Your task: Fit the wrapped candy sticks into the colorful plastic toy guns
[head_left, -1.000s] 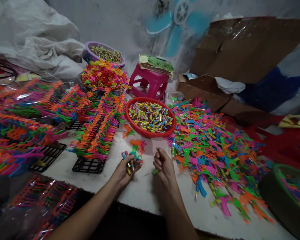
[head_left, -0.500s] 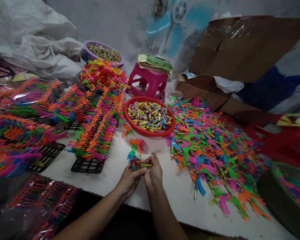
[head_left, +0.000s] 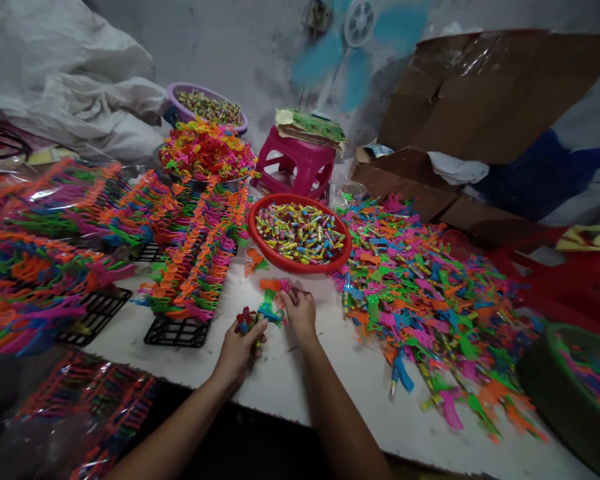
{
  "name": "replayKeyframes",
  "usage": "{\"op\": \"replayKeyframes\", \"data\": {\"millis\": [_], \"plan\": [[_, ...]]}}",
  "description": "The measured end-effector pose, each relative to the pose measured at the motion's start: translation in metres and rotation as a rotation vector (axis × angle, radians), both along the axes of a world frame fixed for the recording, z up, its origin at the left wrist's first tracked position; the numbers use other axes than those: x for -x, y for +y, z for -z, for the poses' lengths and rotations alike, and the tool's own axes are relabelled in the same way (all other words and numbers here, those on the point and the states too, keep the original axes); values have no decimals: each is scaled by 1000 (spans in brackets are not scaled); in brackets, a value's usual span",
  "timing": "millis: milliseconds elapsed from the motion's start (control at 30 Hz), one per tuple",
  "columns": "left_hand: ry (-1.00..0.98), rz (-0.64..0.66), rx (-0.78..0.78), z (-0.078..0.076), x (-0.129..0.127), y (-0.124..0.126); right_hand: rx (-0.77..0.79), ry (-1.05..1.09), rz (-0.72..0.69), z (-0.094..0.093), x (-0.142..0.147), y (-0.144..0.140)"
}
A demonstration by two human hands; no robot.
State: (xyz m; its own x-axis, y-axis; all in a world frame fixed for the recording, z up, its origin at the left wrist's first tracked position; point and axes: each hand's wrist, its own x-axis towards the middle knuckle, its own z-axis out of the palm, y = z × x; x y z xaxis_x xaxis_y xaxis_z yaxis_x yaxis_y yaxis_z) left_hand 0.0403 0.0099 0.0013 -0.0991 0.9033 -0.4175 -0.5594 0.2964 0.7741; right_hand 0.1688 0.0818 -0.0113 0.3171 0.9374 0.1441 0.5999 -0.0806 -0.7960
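Observation:
My left hand (head_left: 237,353) is closed around a bunch of small candy-filled tubes (head_left: 246,321), their dark red and blue ends sticking out above the fingers. Ahead and to the right, my right hand (head_left: 301,315) bends over a few plastic toy guns on the table. Its thumb and fingers close on a pink toy gun (head_left: 285,285), partly covered by the fingertips. Beside that lie an orange toy gun (head_left: 269,285), a green one (head_left: 269,298) and a blue one (head_left: 269,312). Behind them stands a red basin (head_left: 300,268) filled with similar tubes.
A wide heap of coloured toy guns (head_left: 410,287) covers the table's right side, beside a green tub (head_left: 545,373). At left, black racks (head_left: 177,332) carry rows of toys. A pink stool (head_left: 297,157), a fan (head_left: 359,27) and cardboard boxes (head_left: 470,93) stand behind.
My hands, together before, have parted. The left moved left with the tubes; the right went forward to the pink toy gun and no longer touches the tubes.

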Motion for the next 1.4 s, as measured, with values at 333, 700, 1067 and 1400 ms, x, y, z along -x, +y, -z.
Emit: {"op": "replayKeyframes", "data": {"millis": [333, 700, 1067, 1400], "plan": [[68, 87, -29, -6, 17, 3, -12, 194, -37, -19, -44, -28], [83, 274, -90, -20, -19, -7, 17, 708, -111, -51, -23, -64], [194, 189, -178, -36, -7, -11, -30, 723, -84, -48, 2, -82], [435, 209, -317, -43, 1, -13, -62, 479, -181, -44, 14, -87]]}}
